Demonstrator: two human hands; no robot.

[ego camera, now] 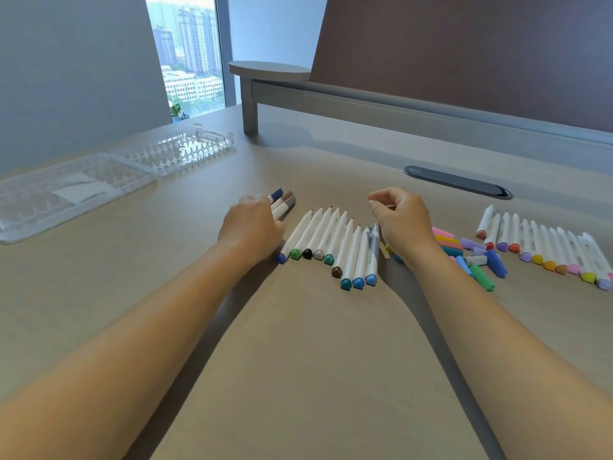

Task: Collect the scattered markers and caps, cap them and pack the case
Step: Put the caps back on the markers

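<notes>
Markers: row of nine uncapped white-barrel markers (326, 242) lies side by side at desk centre, tips pointing away, coloured butt ends toward the person (blue, green, black, grey, teal, brown, teal, two blues). Second row (544, 245) of similar markers lies well apart to the right, butt ends red, purple, orange, yellow, pink.

Three capped markers (283, 202) (dark blue, brown, grey caps) sit just left of the centre row, far end. L hand (253, 224) is over them, fingers curled onto their barrels; looks like a grip, fingertips blurred.

Caps: loose pile (471, 257) between the two rows, lying on the desk; pink, yellow, coral, teal, lilac, blue, green. Part of pile is hidden behind the R wrist.

R hand (403, 217) hovers above the right end of the centre row, fingers curled inward. Cannot tell if it holds anything; a thin pale streak shows by the fingertips, too small to identify.

Case (99, 180): clear plastic, lying open flat at far left of desk (315, 360), well apart from markers. Both halves show moulded slots; white paper insert in the near half.

Beyond: dark cable grommet (457, 182), grey shelf (270, 69), window (189, 58) w/ city buildings.
</notes>
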